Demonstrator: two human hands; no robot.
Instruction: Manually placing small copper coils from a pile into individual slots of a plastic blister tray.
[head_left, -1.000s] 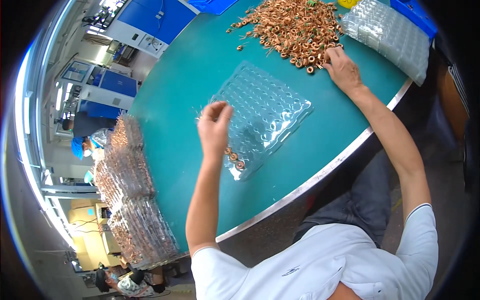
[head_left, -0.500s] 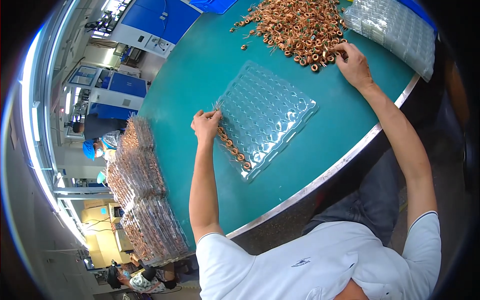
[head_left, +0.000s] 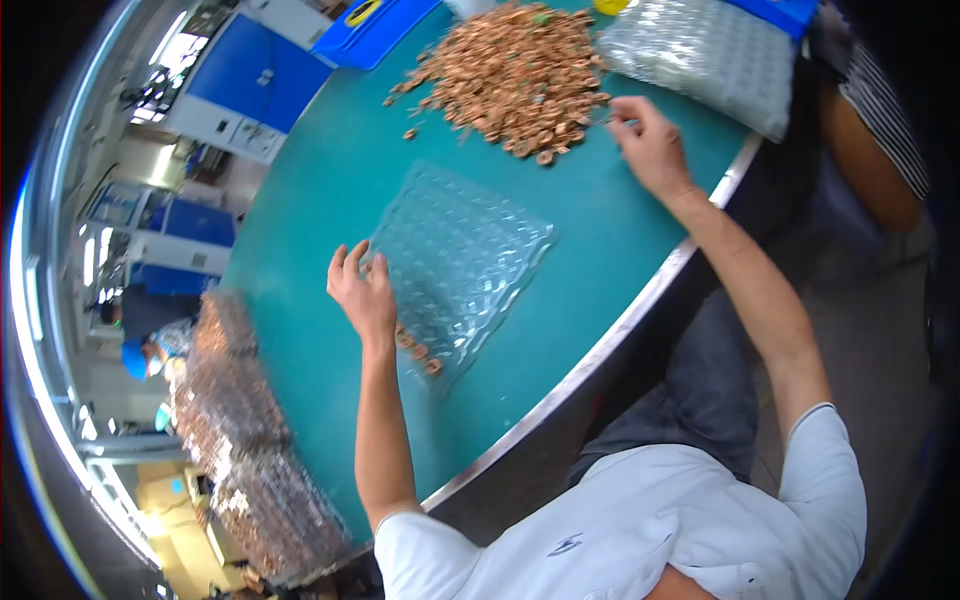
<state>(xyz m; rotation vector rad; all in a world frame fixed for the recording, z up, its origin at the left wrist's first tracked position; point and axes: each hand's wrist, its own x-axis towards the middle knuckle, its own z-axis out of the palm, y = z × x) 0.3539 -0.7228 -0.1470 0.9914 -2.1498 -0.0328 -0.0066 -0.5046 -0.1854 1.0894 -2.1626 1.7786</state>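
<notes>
My left hand (head_left: 362, 292) is at the left edge of a clear plastic tray (head_left: 460, 250) with rows of pockets. Its fingers are spread, and I see nothing held in them. Several copper-wound ring coils (head_left: 418, 352) sit in a row along the tray's left side; my left hand and forearm partly cover that row. Just off the right edge of a large heap of the same coils (head_left: 510, 85), my right hand (head_left: 652, 150) has its thumb and fingers closed together. Whatever lies at those fingertips is too small and blurred to name.
Tall stacks of coil-filled trays (head_left: 280, 510) stand on the green table (head_left: 310, 220) at left. Beyond the heap are a blue bin (head_left: 365, 40) and a bundle of clear trays (head_left: 700, 60). Another person's arm (head_left: 870, 150) shows at far right. The table's metal edge (head_left: 560, 400) curves near me.
My left fingers have gone from pinched together at the tray to spread apart. My right hand has drawn slightly away from the heap. The whole view has shifted and blurred.
</notes>
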